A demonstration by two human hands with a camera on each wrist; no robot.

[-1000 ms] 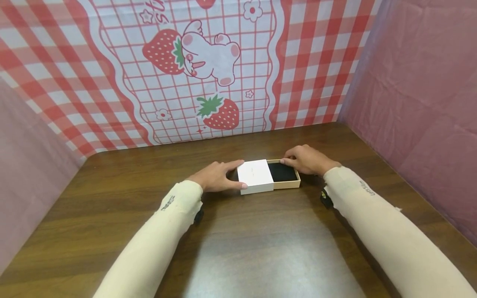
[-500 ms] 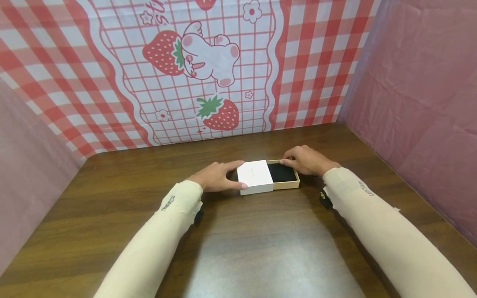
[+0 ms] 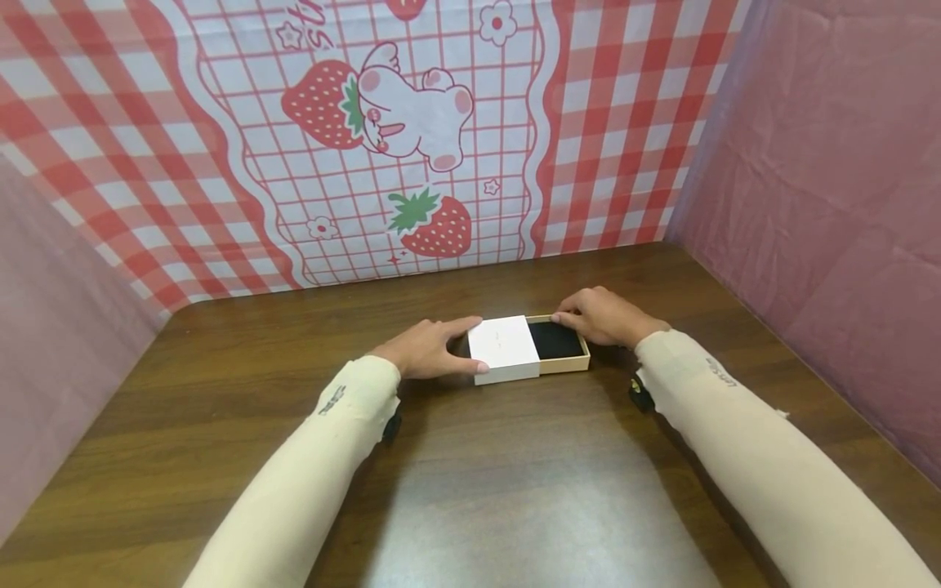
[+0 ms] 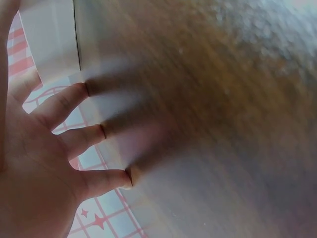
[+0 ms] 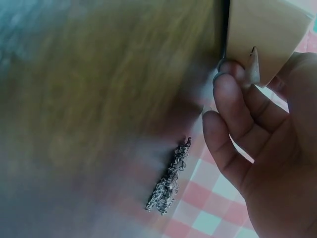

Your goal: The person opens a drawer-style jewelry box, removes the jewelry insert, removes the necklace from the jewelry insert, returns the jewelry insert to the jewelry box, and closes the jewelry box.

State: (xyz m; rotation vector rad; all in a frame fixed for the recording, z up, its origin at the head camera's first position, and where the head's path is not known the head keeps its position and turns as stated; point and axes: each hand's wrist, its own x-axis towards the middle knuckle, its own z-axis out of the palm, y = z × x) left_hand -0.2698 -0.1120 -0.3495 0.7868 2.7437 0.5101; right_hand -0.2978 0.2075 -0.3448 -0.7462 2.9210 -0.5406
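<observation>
A flat white box sleeve (image 3: 503,343) lies on the wooden table, with a tan-edged drawer (image 3: 564,367) partly out of its right side. Black padding (image 3: 555,340) fills the drawer's exposed part. My left hand (image 3: 422,349) holds the sleeve's left end, index finger at the back corner and thumb at the front; its other fingers (image 4: 104,183) spread down to the table. With thumb and fingers, my right hand (image 3: 606,317) grips the drawer's back right corner. A small pale tab (image 5: 253,68) shows on the drawer's end in the right wrist view.
A small heap of silver chain (image 5: 168,183) lies on the table near my right hand, in the right wrist view. Behind the table (image 3: 470,457) hangs a red checked strawberry cloth (image 3: 617,122). Pink cloth (image 3: 823,180) hangs at both sides.
The drawer has slid very slightly left into the sleeve, my right hand moving with it. My left hand and the sleeve stay in place.
</observation>
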